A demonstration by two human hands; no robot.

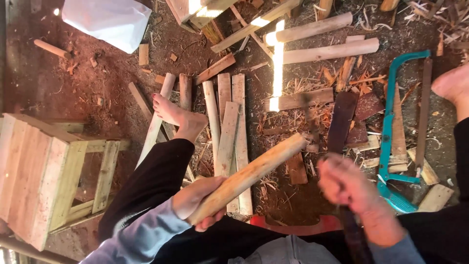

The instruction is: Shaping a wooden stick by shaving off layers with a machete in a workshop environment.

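- The ground (73, 93) is bare reddish earth, covered with wood chips and shavings; this is an outdoor or shed workplace seen from above.
- At the left stands a pale wooden stool or crate frame (44, 171); it closes that side, so there is little free room for the left elbow.
- A white bag (105, 19) lies at the top left, well apart from the hands.
- In the middle, flat slats (229, 122) lie side by side, and the person's bare foot (173, 115) rests just beside them.
- Two round pale poles (327, 49) lie at the top, near a strip of bright sunlight.
- A teal hacksaw (388, 132) lies at the right among scraps, near the right hand but not touched.
- The left hand (198, 203) is closed around the lower end of a round wooden stick (254, 171), which points up and right, tilted over the chips.
- The right hand (347, 186) is blurred; it seems wrapped on the handle of a dark long blade (339, 122), but the fingers are not sharp enough to be sure.
- I judge that the shaving of the stick is in hand; the next stroke needs the blade edge away from the left fingers and the foot.
- The open room is ahead of the stick tip, between the slats and the hacksaw.
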